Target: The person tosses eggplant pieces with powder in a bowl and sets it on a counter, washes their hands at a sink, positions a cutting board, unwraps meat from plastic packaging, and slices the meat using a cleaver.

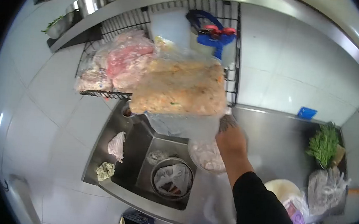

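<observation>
Steel bench (270,136) w/ sink (136,150); bagged food block (181,87) in R hand (229,135).
Bench runs ctr to right, sink lower left-ctr. Wire rack (237,53) upper ctr, bagged meat (128,61) on its left part. Block's at upper ctr of frame, in front of rack. Bowl (192,158) of pale pieces (209,155) ctr, below block; round pot (153,177) w/ plastic bag (172,176) in sink; green herbs (324,144) far right. R hand grips block's lower right corner, fingers blurred; L hand out of view, can't tell its state.
</observation>
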Action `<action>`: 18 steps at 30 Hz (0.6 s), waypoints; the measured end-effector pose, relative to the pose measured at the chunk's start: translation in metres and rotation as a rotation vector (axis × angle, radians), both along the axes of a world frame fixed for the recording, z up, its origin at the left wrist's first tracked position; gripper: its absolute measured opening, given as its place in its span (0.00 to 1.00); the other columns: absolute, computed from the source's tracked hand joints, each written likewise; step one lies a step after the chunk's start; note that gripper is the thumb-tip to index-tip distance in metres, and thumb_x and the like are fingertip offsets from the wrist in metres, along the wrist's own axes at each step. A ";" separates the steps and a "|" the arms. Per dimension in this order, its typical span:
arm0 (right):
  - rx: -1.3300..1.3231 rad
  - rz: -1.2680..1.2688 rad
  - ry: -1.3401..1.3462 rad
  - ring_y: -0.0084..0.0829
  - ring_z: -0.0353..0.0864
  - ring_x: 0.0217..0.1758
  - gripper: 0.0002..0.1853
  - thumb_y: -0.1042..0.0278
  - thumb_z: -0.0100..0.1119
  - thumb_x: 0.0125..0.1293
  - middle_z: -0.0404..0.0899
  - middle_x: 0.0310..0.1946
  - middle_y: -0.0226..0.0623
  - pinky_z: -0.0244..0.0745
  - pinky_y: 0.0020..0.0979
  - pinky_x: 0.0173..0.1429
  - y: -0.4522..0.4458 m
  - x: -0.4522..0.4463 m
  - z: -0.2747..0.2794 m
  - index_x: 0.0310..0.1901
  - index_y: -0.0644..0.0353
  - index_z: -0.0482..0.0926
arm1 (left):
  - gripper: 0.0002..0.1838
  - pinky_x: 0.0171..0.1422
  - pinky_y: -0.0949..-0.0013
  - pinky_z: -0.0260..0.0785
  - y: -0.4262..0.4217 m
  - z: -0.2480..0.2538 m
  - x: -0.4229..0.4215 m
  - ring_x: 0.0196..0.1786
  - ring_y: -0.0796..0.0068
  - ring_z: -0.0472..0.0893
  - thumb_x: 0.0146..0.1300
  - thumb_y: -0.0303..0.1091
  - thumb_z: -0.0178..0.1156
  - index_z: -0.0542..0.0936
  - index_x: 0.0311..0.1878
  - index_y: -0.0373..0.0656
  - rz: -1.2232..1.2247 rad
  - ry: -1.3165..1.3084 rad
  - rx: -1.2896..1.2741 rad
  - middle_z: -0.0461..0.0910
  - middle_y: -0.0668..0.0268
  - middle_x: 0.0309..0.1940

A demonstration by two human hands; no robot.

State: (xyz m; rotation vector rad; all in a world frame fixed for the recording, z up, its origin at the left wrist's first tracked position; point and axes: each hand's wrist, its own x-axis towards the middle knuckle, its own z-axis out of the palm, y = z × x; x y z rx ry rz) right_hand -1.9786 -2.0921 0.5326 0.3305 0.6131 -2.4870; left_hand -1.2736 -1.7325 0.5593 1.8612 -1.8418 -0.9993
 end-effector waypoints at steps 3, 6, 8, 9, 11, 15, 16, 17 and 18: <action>-0.024 -0.035 -0.004 0.35 0.75 0.33 0.21 0.51 0.45 0.71 0.74 0.35 0.42 0.72 0.37 0.33 -0.002 -0.004 0.004 0.47 0.65 0.71 | 0.10 0.40 0.66 0.67 -0.007 -0.043 0.014 0.33 0.69 0.71 0.67 0.36 0.56 0.77 0.42 0.39 -0.150 0.126 0.120 0.76 0.63 0.30; -0.072 -0.066 -0.026 0.33 0.74 0.31 0.20 0.51 0.46 0.70 0.73 0.34 0.40 0.71 0.36 0.32 0.002 0.000 0.023 0.46 0.63 0.71 | 0.12 0.44 0.67 0.68 -0.023 -0.014 -0.025 0.37 0.63 0.74 0.65 0.35 0.56 0.78 0.47 0.39 -0.157 0.000 0.265 0.80 0.60 0.38; -0.133 -0.071 -0.046 0.32 0.73 0.30 0.20 0.51 0.47 0.70 0.72 0.33 0.39 0.71 0.35 0.31 -0.007 0.003 0.036 0.46 0.63 0.71 | 0.15 0.46 0.64 0.70 -0.042 -0.066 -0.017 0.40 0.58 0.75 0.65 0.37 0.57 0.77 0.51 0.40 -0.311 0.005 0.162 0.80 0.59 0.43; -0.157 -0.075 -0.049 0.31 0.73 0.30 0.19 0.51 0.47 0.70 0.72 0.33 0.39 0.70 0.35 0.31 -0.011 0.005 0.042 0.46 0.62 0.71 | 0.18 0.48 0.60 0.71 -0.054 -0.111 0.000 0.43 0.53 0.76 0.64 0.40 0.57 0.77 0.54 0.40 -0.444 -0.013 0.083 0.81 0.57 0.48; -0.199 -0.087 -0.047 0.30 0.72 0.29 0.19 0.51 0.48 0.69 0.72 0.32 0.37 0.69 0.34 0.30 -0.018 0.013 0.048 0.46 0.61 0.71 | 0.25 0.55 0.47 0.70 -0.064 -0.171 0.023 0.51 0.49 0.77 0.63 0.48 0.60 0.76 0.60 0.46 -0.460 0.165 0.044 0.77 0.54 0.58; -0.221 -0.083 0.107 0.28 0.71 0.27 0.18 0.51 0.50 0.68 0.71 0.30 0.35 0.68 0.33 0.29 0.003 0.037 0.057 0.45 0.60 0.71 | 0.10 0.42 0.66 0.74 -0.040 -0.002 -0.110 0.34 0.64 0.82 0.65 0.35 0.58 0.79 0.38 0.36 -0.329 0.089 0.135 0.82 0.57 0.30; -0.089 -0.075 0.205 0.29 0.71 0.27 0.16 0.55 0.52 0.66 0.71 0.30 0.36 0.69 0.34 0.29 0.024 0.040 0.057 0.46 0.59 0.69 | 0.10 0.41 0.67 0.73 -0.042 -0.018 -0.102 0.33 0.67 0.81 0.66 0.34 0.57 0.78 0.38 0.36 -0.305 0.241 0.149 0.81 0.57 0.29; 0.132 -0.066 0.369 0.30 0.71 0.27 0.15 0.58 0.54 0.64 0.71 0.31 0.37 0.69 0.35 0.29 0.061 0.040 0.052 0.47 0.58 0.67 | 0.10 0.41 0.68 0.72 -0.042 -0.028 -0.098 0.33 0.69 0.80 0.66 0.34 0.56 0.78 0.37 0.36 -0.343 0.269 0.116 0.81 0.57 0.29; 0.402 -0.075 0.555 0.31 0.72 0.28 0.16 0.62 0.56 0.62 0.72 0.31 0.37 0.70 0.37 0.30 0.105 0.041 0.045 0.48 0.57 0.65 | 0.10 0.40 0.69 0.71 -0.041 -0.038 -0.094 0.32 0.71 0.79 0.67 0.34 0.55 0.78 0.37 0.36 -0.381 0.297 0.084 0.80 0.57 0.28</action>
